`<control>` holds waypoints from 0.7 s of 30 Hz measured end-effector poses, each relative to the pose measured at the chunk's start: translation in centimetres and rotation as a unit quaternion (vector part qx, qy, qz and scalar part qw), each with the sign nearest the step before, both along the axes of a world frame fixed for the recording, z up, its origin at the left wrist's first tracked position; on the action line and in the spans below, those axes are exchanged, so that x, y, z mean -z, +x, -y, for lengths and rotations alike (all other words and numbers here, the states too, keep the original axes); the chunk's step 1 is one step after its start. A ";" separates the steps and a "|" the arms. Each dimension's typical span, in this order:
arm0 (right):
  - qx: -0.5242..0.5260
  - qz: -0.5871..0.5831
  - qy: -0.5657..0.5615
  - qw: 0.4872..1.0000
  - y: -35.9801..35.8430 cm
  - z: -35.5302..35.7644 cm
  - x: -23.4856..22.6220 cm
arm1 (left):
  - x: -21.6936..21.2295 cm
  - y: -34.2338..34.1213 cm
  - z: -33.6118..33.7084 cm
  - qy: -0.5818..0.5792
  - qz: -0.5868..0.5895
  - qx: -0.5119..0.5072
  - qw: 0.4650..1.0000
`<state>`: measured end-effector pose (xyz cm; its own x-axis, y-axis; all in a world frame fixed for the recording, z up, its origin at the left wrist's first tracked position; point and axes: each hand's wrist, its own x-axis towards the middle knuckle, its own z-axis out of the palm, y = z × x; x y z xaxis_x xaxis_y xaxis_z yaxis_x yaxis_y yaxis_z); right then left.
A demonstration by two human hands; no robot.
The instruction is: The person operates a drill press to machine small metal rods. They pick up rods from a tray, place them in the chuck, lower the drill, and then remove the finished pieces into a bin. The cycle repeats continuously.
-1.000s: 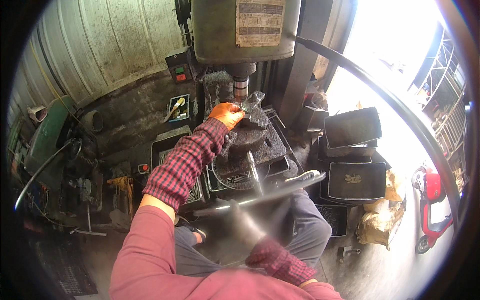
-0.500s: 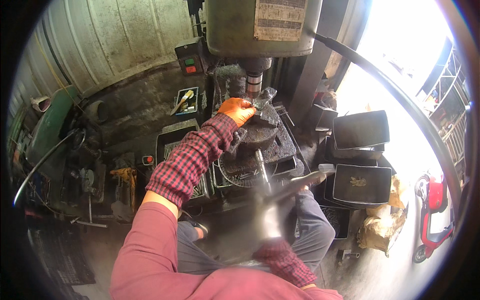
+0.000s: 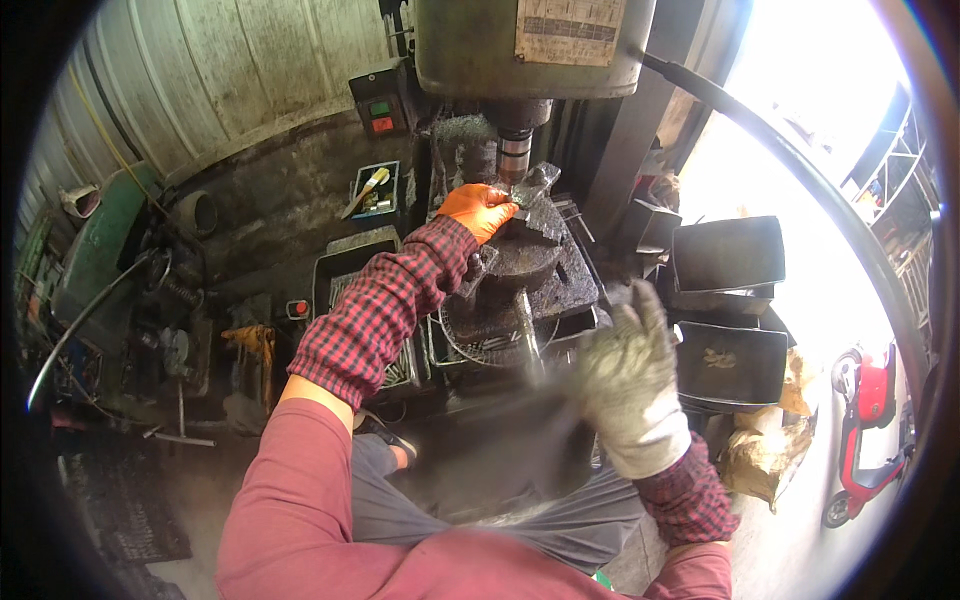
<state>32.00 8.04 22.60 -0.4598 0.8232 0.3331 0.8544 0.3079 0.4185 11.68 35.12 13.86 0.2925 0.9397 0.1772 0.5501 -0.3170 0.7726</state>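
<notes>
The metal fixture (image 3: 541,224) sat beneath the drill chuck (image 3: 514,150), where the left hand (image 3: 478,211), thumb and finger pinched together over something hidden, seemingly steadied work, likely needing exact seating next, while the right hand (image 3: 632,392) hovered spread.

Brush (image 3: 367,191) in tray (image 3: 396,187), left of drill chuck (image 3: 514,155); bins (image 3: 730,253) right.

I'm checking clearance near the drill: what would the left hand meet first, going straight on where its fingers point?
Probably the dark metal fixture right of the orange-gloved left hand, below the drill chuck, though depth is unclear.
</notes>
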 end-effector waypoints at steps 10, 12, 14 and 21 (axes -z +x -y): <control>0.026 -0.346 0.189 0.919 6.5 -2.9 12.3 | 3.8 -11.7 2.1 0.296 0.113 -0.163 0.934; 0.040 -0.329 0.177 0.927 7.4 -2.7 13.7 | 4.6 -16.9 1.4 0.382 -0.014 -0.300 0.874; 0.061 -0.320 0.146 0.934 8.0 -2.4 14.1 | 6.7 -19.3 0.2 0.286 -0.074 -0.378 0.877; 0.057 -0.324 0.129 0.935 7.7 -2.4 13.4 | 9.3 -23.7 -4.0 0.105 -0.005 -0.304 0.947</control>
